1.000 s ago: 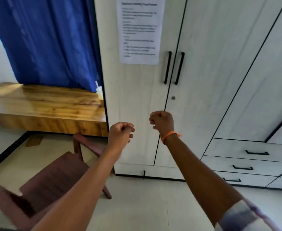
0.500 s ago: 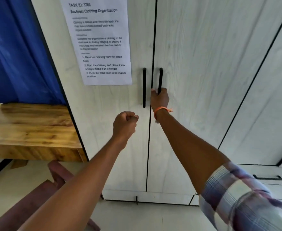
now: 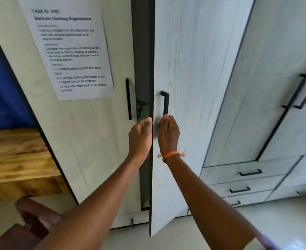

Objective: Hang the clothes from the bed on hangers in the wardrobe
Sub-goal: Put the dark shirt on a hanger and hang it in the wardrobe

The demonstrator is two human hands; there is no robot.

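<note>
Wardrobe interior [image 3: 142, 69]: only a dark sliver shows through the door gap; something green [image 3: 141, 105] sits inside, too little visible to identify. Right hand [image 3: 168, 134] covers the lower end of the right door handle [image 3: 165, 103]. Left hand [image 3: 141, 136] fingers curl out of sight at the gap; can't tell if they touch the door edge. Paper notice [image 3: 67, 49]: small print blurred. Chair [image 3: 29, 224] and counter [image 3: 13, 156] cut off at the left edge.

2 hands – left hand [image 3: 141, 136], right hand [image 3: 168, 134]. 2 wardrobe doors either side of the fingers [image 3: 164, 120] – left door [image 3: 98, 141], right door [image 3: 193, 69]. 4 vertical handles, 1 paper notice [image 3: 67, 49], at least 3 drawers [image 3: 247, 172], 1 chair [image 3: 31, 222].
</note>
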